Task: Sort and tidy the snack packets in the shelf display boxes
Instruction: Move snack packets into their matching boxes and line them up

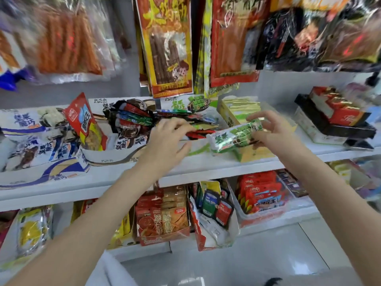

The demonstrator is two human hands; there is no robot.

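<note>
**Two bare arms reach up to the middle shelf**

Nearest the camera, two bare forearms rise from the bottom corners toward a white shelf (206, 170). The right hand (274, 131) grasps a green-and-white packet (237, 137), thumb under it and fingers curled over its far end. The packet lies nearly level, its long axis running left to right with the right end tipped slightly up; its left end points toward the other hand. It hangs just above the front edge of the shelf, in front of a yellow-green display box (253, 153) that holds more green packets stacked upright.

The left hand (169, 139) reaches into the white-and-green display box (193, 149) next to it, knuckles toward the camera, fingertips among a loose heap of small packets (185, 120) in red, green and blue. Whether those fingers pinch a packet cannot be told; they are blurred and partly hidden by the back of the hand.

Further left on the same shelf sit blue-and-white boxes (41, 141), with a red bag (82, 120) standing tilted between them. Long red snack bags (167, 48) hang from above. The shelf below carries orange packets (165, 215) and a clear tub of red packets (261, 193).
</note>
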